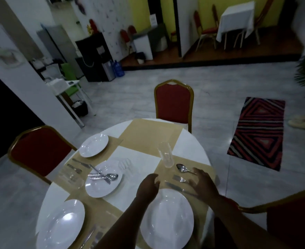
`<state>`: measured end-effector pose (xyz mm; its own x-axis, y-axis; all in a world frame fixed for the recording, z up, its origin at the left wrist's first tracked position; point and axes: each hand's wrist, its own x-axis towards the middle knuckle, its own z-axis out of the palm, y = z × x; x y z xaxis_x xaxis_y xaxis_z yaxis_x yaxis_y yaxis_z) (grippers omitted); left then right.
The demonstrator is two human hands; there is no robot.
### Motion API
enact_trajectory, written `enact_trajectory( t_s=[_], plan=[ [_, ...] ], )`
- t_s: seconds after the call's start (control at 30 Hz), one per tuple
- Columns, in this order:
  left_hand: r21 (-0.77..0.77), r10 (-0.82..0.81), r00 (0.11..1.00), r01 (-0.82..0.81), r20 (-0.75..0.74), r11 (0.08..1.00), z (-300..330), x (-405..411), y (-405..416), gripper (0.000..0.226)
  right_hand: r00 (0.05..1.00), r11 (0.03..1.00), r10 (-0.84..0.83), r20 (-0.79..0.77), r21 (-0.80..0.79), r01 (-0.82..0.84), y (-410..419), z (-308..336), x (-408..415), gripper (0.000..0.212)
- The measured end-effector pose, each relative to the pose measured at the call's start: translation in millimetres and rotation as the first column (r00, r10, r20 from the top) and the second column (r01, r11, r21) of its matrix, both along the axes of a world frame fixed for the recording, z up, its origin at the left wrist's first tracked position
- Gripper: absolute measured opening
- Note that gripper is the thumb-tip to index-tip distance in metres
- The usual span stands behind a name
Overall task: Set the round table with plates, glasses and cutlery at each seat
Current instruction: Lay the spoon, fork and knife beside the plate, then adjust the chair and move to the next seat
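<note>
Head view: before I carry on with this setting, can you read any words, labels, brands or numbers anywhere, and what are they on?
No text can be read in this frame.
White sign on the far yellow wall: too small and blurred to read.
Black dispenser panel: blurred, unreadable.
Blue water bottles: no readable label.
Plates, glass and cutlery: no markings visible.

The room is dim and the picture soft all over. A white glare patch sits on the plate [61, 225] at seven o'clock. Wide-angle bending curves the edges, and the corners darken.
</note>
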<state>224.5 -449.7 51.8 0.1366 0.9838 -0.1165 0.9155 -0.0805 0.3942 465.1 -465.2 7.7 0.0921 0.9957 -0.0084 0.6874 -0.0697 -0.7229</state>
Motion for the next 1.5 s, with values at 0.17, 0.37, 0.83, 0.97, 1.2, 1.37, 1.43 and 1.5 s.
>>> enact_trajectory(
  t_s=[0.17, 0.37, 0.83, 0.97, 1.2, 1.37, 1.43, 1.5],
  plan=[
    [0.047, -0.078, 0.996, 0.077, 0.038, 0.996, 21.3, 5.6, -36.9, 0.048, 0.999, 0.999, -0.038, -0.002, -0.012, 0.038, -61.5, 29.6, 8.9, 0.062],
    [0.031, -0.151, 0.974, 0.148, 0.168, 0.988, 29.6, 15.9, -96.2, 0.051, 0.996, 0.997, -0.074, 0.042, 0.021, 0.073, -142.5, 56.3, 25.3, 0.065],
    [0.040, -0.296, 0.926, 0.296, 0.234, 0.954, 52.9, 137.2, -161.3, 0.058, 0.976, 0.986, -0.161, 0.143, 0.069, 0.153, -226.3, 93.8, 127.0, 0.072],
    [0.079, -0.381, 0.910, 0.373, 0.164, 0.924, 70.1, 194.2, -143.8, 0.059, 0.968, 0.969, -0.227, 0.104, 0.123, 0.214, -225.9, 110.0, 179.6, 0.071],
    [0.124, -0.437, 0.889, 0.423, 0.134, 0.898, 91.7, 334.1, -112.0, 0.058, 0.960, 0.971, -0.199, 0.199, 0.173, 0.165, -226.4, 139.0, 320.1, 0.069],
    [0.103, -0.413, 0.895, 0.401, 0.170, 0.910, 85.7, 418.6, -102.4, 0.055, 0.953, 0.985, -0.142, 0.267, 0.131, 0.110, -222.7, 149.0, 418.2, 0.069],
    [0.083, -0.404, 0.896, 0.395, 0.184, 0.915, 81.3, 436.2, -97.3, 0.053, 0.950, 0.986, -0.149, 0.275, 0.117, 0.121, -213.7, 153.4, 439.4, 0.068],
    [0.038, -0.382, 0.904, 0.383, 0.193, 0.923, 69.4, 447.3, -96.8, 0.054, 0.946, 0.986, -0.155, 0.284, 0.105, 0.130, -208.8, 153.0, 449.7, 0.068]
  ],
)
